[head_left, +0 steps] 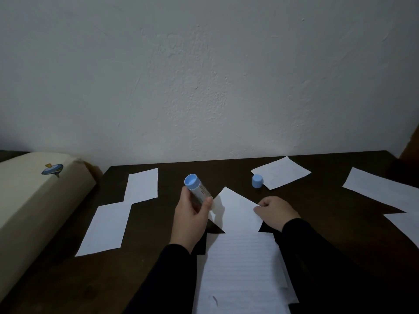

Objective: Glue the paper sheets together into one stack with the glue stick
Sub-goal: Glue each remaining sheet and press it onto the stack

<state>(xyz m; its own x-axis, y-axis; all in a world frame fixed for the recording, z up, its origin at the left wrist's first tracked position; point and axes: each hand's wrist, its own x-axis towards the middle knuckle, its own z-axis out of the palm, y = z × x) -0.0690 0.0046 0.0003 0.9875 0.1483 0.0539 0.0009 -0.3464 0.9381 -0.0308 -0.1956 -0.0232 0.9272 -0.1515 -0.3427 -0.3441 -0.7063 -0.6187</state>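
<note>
Bare dark desk [147, 223] between left sheets [106, 227] and centre sheet [235, 207]: free passage. Blocked at far left by cream box [34, 200]; blue cap [257, 181] standing just beyond centre.

Two bare hands were over the dark table: the left hand [189, 219] at nine o'clock of centre; the right hand [277, 214] at three o'clock; one glue stick [199, 189]; one loose blue cap [257, 181] at one o'clock; at least seven white paper sheets lay about, though the overlapping ones at six o'clock could not be counted surely; one cream cushion [34, 205] at nine o'clock, bearing one small sticker [52, 169].
</note>
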